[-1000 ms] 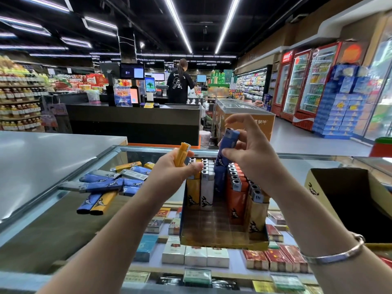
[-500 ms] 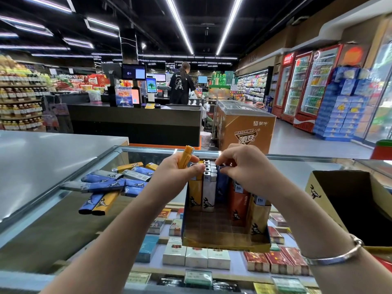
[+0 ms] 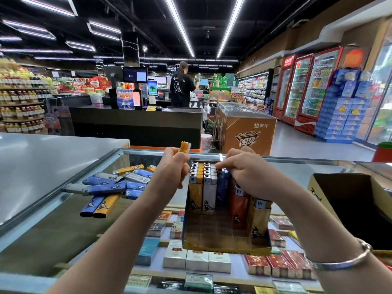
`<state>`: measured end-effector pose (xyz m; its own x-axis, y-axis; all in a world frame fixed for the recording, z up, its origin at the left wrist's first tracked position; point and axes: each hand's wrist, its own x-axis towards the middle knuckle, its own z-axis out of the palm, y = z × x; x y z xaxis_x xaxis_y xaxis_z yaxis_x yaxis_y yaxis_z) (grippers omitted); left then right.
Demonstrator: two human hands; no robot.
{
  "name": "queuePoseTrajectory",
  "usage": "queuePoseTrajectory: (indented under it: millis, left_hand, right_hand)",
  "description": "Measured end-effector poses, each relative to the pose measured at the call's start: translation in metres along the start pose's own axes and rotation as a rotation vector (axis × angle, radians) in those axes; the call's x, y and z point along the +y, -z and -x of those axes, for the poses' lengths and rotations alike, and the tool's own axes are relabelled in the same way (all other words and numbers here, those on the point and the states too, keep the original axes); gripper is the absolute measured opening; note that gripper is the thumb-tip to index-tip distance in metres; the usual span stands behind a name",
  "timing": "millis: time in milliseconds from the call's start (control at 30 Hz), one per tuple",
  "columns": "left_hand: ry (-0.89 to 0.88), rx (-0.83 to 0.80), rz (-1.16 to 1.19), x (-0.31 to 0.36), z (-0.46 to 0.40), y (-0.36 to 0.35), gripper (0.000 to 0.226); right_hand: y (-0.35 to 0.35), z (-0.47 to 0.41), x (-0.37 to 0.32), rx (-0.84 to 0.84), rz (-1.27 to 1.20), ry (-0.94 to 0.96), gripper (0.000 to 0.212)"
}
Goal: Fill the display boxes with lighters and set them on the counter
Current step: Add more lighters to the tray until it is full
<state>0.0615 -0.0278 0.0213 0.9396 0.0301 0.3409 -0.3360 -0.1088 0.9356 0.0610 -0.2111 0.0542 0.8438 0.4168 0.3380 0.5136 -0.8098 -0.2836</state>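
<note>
A yellow display box (image 3: 227, 248) stands on the glass counter (image 3: 48, 213) in front of me. Rows of upright lighters fill its back and right side: yellow, white, blue, orange and gold. My right hand (image 3: 246, 172) reaches into the box from above, and its curled fingertips hold the top of a blue lighter (image 3: 222, 185) standing among the rows. My left hand (image 3: 169, 172) hovers just left of the box and grips an orange lighter (image 3: 184, 147) upright. A pile of loose lighters (image 3: 118, 184) lies on the glass to the left.
A second, open yellow box (image 3: 350, 211) sits at the right on the counter. Cigarette packs (image 3: 197, 259) fill the case under the glass. A steel worktop (image 3: 42, 160) lies to the left. Beyond are a checkout desk (image 3: 137, 128), a person, and a freezer chest (image 3: 246, 128).
My right hand came down from chest height with the blue lighter and set it into the box among the rows. My left hand stayed put with the orange lighter.
</note>
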Motion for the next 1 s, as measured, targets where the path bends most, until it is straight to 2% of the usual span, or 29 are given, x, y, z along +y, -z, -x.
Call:
queuePoseTrajectory:
  millis: [233, 400, 500, 567, 667, 733, 833, 933, 1000]
  left_hand:
    - [-0.181, -0.017, 0.005, 0.006, 0.008, 0.0, 0.023]
    - [-0.182, -0.043, 0.138, 0.013, 0.009, 0.007, 0.025]
    - [-0.451, 0.002, -0.106, 0.014, 0.012, 0.002, 0.014]
    - [-0.611, 0.053, -0.292, 0.012, 0.013, -0.001, 0.017]
    - [-0.711, 0.092, -0.415, 0.011, 0.015, -0.003, 0.024]
    - [-0.755, 0.098, -0.496, 0.012, 0.017, -0.004, 0.027]
    - [-0.761, 0.11, -0.552, 0.013, 0.019, -0.004, 0.031]
    - [-0.624, 0.019, -0.463, 0.012, 0.016, -0.002, 0.04]
    - [-0.378, -0.161, -0.359, 0.009, 0.011, 0.003, 0.066]
  right_hand:
    - [0.002, 0.003, 0.0, 0.259, -0.211, 0.093, 0.028]
    - [0.003, 0.007, -0.014, 0.372, -0.272, 0.189, 0.019]
    - [0.003, 0.007, -0.02, 0.392, -0.343, 0.213, 0.011]
    - [0.003, 0.007, -0.025, 0.363, -0.444, 0.211, 0.018]
    - [0.004, 0.009, -0.028, 0.323, -0.519, 0.203, 0.034]
    - [0.004, 0.01, -0.028, 0.322, -0.542, 0.208, 0.023]
    - [0.003, 0.009, -0.026, 0.3, -0.591, 0.199, 0.002]
    - [0.004, 0.008, -0.025, 0.318, -0.661, 0.182, 0.018]
    - [0.008, 0.008, -0.024, 0.361, -0.697, 0.169, 0.026]
